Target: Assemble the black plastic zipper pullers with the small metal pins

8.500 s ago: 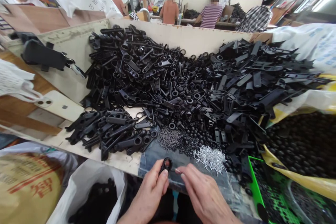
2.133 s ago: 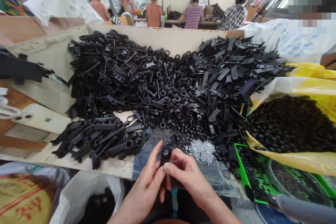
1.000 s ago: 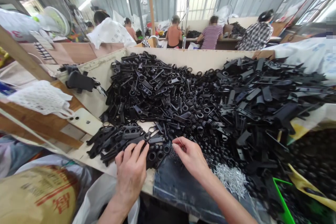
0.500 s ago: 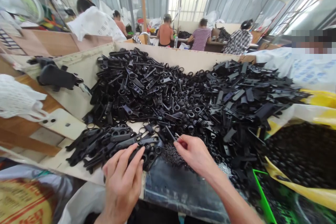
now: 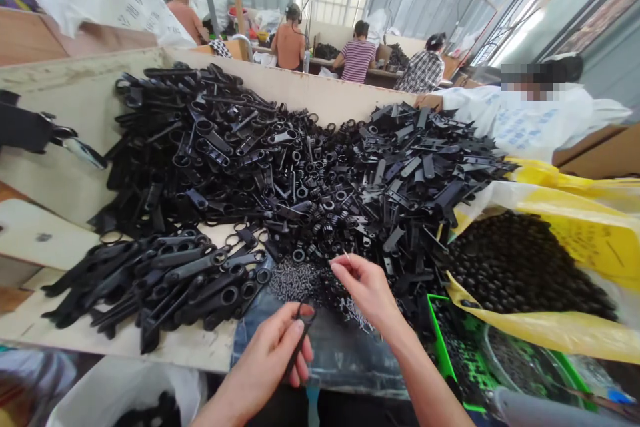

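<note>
My left hand (image 5: 283, 343) is closed around a black plastic part with a ring end (image 5: 300, 340), held over the dark worktop sheet. With the fingers pinched, my right hand (image 5: 367, 287) holds a thin pale sliver (image 5: 346, 255), too small to identify. Below that hand lies a small heap of silver pins (image 5: 357, 315). Left of it is a pile of small grey pieces (image 5: 293, 280). A row of black handle-like parts with ring ends (image 5: 175, 273) lies on the board at the left.
A large heap of black plastic parts (image 5: 240, 140) fills the walled bench, with flat black pieces (image 5: 425, 153) at right. A yellow-white sack (image 5: 575, 213) holds round black pieces. A green tray (image 5: 440, 347) stands at lower right. Several people sit beyond the bench wall (image 5: 345, 103).
My left hand has left the row of black parts and moved right, now with a ring-ended part in it. The right hand remains pinched over the heap. The view has shifted right.
</note>
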The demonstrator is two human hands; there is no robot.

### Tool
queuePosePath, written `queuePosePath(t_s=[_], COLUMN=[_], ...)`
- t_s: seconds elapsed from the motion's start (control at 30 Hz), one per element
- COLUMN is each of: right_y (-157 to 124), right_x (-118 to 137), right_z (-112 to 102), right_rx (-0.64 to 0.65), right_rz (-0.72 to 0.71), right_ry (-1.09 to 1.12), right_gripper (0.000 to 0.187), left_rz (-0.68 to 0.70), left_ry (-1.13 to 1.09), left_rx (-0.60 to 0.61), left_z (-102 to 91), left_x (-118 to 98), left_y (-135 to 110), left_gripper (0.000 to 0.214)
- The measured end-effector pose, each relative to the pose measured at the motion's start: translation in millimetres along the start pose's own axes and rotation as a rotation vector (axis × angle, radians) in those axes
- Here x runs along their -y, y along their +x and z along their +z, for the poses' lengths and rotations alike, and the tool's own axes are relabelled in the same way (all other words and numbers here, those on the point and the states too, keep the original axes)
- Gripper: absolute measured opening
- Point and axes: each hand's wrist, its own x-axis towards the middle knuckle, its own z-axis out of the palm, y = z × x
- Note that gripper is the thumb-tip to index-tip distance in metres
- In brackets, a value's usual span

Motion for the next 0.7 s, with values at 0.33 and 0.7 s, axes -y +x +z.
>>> queuePosePath(t_s=[0.33, 0.7], right_y=[33.1, -37.6], right_x=[-5.3, 1.4], right_z=[24.2, 16.2], right_rx=[-0.066, -0.010], right_rz=[-0.047, 0.061], right_ry=[-0.175, 0.285], right_gripper=[0.019, 0.027], left_rz=[-0.114, -0.117], left_ry=[-0.416, -0.389], left_rx=[-0.198, -0.164], left_z=[-2.8, 7.8], left_x=[-6.1, -8.8], left_y=[1.4, -7.3], left_gripper=[0.050, 0.052])
